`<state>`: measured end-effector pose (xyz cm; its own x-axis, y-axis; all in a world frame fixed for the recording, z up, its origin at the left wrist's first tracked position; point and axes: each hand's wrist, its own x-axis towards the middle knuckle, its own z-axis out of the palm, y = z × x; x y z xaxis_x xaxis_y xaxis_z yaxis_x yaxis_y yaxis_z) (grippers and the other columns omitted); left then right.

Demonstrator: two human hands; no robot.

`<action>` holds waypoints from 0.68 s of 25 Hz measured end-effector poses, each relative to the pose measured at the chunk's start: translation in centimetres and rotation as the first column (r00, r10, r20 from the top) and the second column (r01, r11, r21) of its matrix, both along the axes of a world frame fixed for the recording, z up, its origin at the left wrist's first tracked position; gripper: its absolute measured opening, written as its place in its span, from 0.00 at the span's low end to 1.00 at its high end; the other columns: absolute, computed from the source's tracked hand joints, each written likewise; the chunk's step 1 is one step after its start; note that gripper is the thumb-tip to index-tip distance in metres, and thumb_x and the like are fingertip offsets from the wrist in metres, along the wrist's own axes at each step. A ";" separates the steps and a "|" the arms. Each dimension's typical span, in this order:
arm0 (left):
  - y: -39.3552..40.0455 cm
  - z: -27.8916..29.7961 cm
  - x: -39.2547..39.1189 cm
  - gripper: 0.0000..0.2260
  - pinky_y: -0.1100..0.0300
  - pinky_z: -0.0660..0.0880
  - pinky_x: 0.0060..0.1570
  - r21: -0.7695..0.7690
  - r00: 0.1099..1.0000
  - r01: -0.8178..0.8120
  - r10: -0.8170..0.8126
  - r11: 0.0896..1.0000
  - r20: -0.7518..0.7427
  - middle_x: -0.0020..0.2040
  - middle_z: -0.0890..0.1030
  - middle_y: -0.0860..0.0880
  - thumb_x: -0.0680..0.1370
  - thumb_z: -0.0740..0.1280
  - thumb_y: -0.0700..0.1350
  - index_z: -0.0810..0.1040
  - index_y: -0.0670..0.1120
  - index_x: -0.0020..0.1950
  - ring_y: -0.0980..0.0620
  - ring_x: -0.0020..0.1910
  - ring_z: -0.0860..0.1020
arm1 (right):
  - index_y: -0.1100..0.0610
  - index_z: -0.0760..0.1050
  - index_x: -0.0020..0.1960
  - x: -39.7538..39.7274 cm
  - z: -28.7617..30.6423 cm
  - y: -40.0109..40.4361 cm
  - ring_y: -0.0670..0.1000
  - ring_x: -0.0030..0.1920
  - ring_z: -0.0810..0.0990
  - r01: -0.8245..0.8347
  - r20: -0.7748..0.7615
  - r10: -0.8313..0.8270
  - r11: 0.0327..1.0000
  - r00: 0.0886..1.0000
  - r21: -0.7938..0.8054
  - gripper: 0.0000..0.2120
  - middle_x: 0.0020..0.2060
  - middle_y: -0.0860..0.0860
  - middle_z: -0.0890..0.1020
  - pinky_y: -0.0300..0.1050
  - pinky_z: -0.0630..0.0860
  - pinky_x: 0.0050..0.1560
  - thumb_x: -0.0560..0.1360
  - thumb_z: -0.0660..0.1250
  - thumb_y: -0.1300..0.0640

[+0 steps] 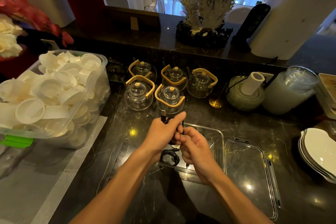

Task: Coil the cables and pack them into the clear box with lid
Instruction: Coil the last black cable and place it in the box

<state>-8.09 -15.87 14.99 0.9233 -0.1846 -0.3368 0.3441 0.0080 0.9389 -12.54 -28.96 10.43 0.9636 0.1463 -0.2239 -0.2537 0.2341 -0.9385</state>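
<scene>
A black cable (164,117) with a USB plug sticking up is bunched in my left hand (162,133), whose fingers are closed around it above the clear box (219,143). My right hand (195,148) pinches the same cable just to the right, over the box. A second black cable (170,157) lies coiled inside the box at its left side. The clear lid (249,169) lies flat on the dark marble counter just right of the box.
Several glass teapots (170,99) with wooden handles stand just beyond my hands. A big plastic tub of white lids (54,96) sits at the left on a grey mat. White plates (320,152) are stacked at the right, jars (289,89) behind.
</scene>
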 end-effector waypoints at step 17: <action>1.2 -2.2 2.1 0.20 0.56 0.63 0.35 0.168 0.986 -0.007 -0.021 0.986 0.167 0.27 0.66 0.53 0.83 0.61 0.59 0.71 0.47 0.36 0.55 0.28 0.64 | 0.57 0.72 0.53 -0.5 2.3 -1.6 0.45 0.25 0.58 -0.183 -0.191 0.216 0.967 0.957 0.180 0.06 0.30 0.50 0.66 0.37 0.55 0.24 0.82 0.65 0.54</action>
